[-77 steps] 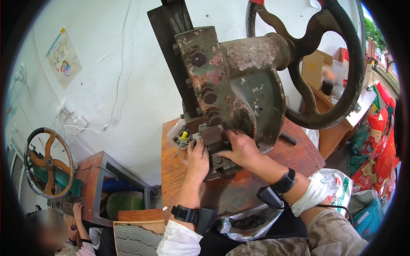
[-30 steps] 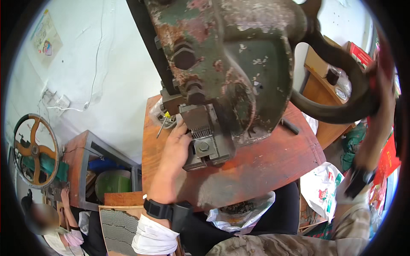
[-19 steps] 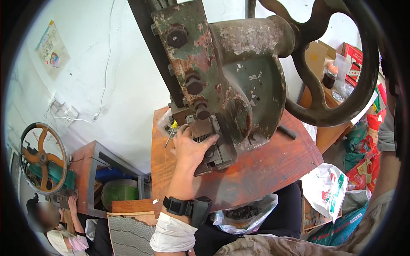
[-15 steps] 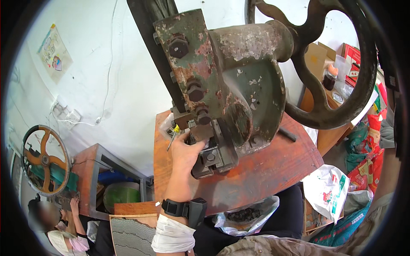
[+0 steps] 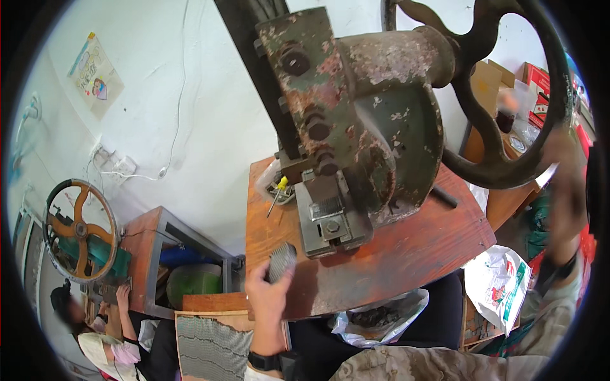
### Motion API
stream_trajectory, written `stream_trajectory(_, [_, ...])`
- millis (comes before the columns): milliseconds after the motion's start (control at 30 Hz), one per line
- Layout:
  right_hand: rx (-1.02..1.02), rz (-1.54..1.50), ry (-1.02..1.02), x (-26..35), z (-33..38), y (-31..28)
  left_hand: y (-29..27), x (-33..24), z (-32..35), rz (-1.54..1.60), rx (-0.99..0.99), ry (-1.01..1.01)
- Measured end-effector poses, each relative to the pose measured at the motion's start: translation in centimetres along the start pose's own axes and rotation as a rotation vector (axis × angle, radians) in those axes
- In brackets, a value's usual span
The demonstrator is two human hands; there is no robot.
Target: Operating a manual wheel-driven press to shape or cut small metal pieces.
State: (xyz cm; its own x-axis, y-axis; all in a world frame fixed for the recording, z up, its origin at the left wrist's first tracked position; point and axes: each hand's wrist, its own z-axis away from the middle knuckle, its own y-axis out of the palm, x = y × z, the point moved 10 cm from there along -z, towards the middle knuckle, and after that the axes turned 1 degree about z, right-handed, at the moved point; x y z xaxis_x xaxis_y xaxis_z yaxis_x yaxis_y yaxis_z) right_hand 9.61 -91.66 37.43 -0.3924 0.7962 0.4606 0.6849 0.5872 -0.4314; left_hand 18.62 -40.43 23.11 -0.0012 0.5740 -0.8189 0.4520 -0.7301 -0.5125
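Note:
My left hand point(image 5: 267, 292) is closed around a dark grey piece with fine ridges point(image 5: 281, 261), perhaps a small stack of thin metal parts. It is over the table's near left edge, apart from the press. A worn green hand press point(image 5: 305, 82) stands on the table, and a silvery ridged patch point(image 5: 326, 207) shows in its steel die block point(image 5: 333, 232). My right hand point(image 5: 562, 178), smeared by motion, is at the far right beside the press's big handwheel point(image 5: 486, 117); its fingers cannot be made out.
A yellow-handled screwdriver point(image 5: 277, 193) leans by a small tub left of the press. Below left, a tray point(image 5: 213, 343) carries rows of thin grey pieces. A bag of dark pieces point(image 5: 381, 320) lies near my lap. Another person point(image 5: 105, 330) works at a second handwheel point(image 5: 79, 230).
My left hand has left the die and come down toward me with the ridged piece. My right hand has swung into fuller view near the handwheel. The whole view has shifted slightly.

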Motion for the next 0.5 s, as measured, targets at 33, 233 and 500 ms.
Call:
stream_trajectory(33, [0.247, 0.014, -0.638, 9.3, 0.9, 5.8, 1.4, 2.3, 0.5, 0.073, 0.065, 0.075])
stream_trajectory(233, [0.472, -0.121, -0.127, 3.9, 12.4, 22.0, 8.2, 0.9, 5.2, -0.139, 0.208, 0.567])
stream_trajectory(500, [0.666, -0.103, -0.203, 8.2, 14.1, 28.1, 8.1, 0.4, 5.8, -0.131, 0.227, 0.511])
